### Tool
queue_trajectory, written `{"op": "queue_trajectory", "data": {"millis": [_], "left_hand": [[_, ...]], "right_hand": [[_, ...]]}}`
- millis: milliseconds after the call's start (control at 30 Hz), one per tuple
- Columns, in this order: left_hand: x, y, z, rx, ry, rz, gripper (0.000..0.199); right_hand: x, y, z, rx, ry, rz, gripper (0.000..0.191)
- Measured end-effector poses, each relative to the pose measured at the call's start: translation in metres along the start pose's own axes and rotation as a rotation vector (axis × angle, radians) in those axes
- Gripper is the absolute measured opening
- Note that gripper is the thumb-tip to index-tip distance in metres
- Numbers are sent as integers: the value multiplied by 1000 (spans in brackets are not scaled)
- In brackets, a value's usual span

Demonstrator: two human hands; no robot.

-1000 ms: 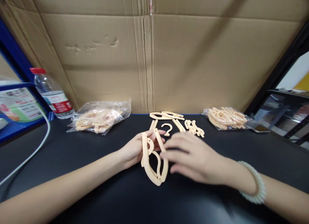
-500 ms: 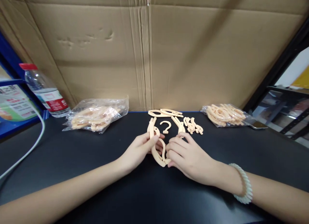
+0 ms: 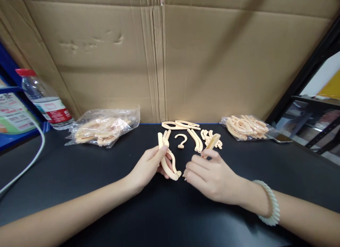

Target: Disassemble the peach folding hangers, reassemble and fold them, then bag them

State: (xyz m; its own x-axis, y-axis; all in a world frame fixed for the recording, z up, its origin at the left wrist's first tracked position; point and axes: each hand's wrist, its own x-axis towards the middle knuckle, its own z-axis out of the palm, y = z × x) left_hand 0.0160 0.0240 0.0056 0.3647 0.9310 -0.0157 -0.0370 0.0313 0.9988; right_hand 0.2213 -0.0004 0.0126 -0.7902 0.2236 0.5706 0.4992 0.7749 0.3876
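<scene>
My left hand (image 3: 152,165) is closed around a curved beige plastic hanger arm (image 3: 168,169), its rounded end pointing toward me. In my right hand (image 3: 212,176), closed a short way to the right, is another beige hanger arm (image 3: 213,142) that sticks up past the thumb and index finger; its lower part is mostly hidden behind the fingers. A beige hanger hook (image 3: 181,140) lies on the table between and beyond both hands. To its right rest curved hanger strips (image 3: 196,140) and a small heap of hooks (image 3: 211,137).
Looped hanger pieces (image 3: 180,125) lie at the back of the black table (image 3: 164,211). Clear bags of beige parts stand left (image 3: 103,128) and right (image 3: 244,127). A water bottle (image 3: 47,101) and white cable (image 3: 32,167) are at left, with cardboard (image 3: 111,62) behind.
The two hanger pieces, touching at their lower ends before, are now apart. My right hand has turned, tilting its piece up and right; the left-hand piece has shifted slightly left.
</scene>
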Motion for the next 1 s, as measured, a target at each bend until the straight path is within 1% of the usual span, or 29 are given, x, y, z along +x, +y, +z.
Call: {"op": "queue_trajectory", "data": {"millis": [33,133,167,233,300,467,600,733,833,1000], "left_hand": [[0,0,0,-22,5,4,40],[0,1,-1,-37,-41,16,40],[0,1,0,-38,-50,17,40],[0,2,0,-39,-50,16,41],[0,2,0,-44,-45,15,41],[0,2,0,-45,-61,22,40],[0,2,1,-41,-60,27,41],[1,3,2,-32,-52,30,42],[1,2,2,-26,-37,31,41],[2,0,1,-1,4,17,42]], "right_hand": [[-2,7,-2,39,19,46,25],[-11,37,-2,146,39,258,10],[-16,47,-1,158,28,310,10],[-23,63,4,163,-5,355,14],[-29,72,11,178,-38,352,17],[-30,66,28,327,-121,328,22],[-28,63,38,418,-117,313,21],[-27,63,43,500,-105,318,20],[-27,62,44,518,-112,350,21],[-27,62,45,459,-138,358,19]]}}
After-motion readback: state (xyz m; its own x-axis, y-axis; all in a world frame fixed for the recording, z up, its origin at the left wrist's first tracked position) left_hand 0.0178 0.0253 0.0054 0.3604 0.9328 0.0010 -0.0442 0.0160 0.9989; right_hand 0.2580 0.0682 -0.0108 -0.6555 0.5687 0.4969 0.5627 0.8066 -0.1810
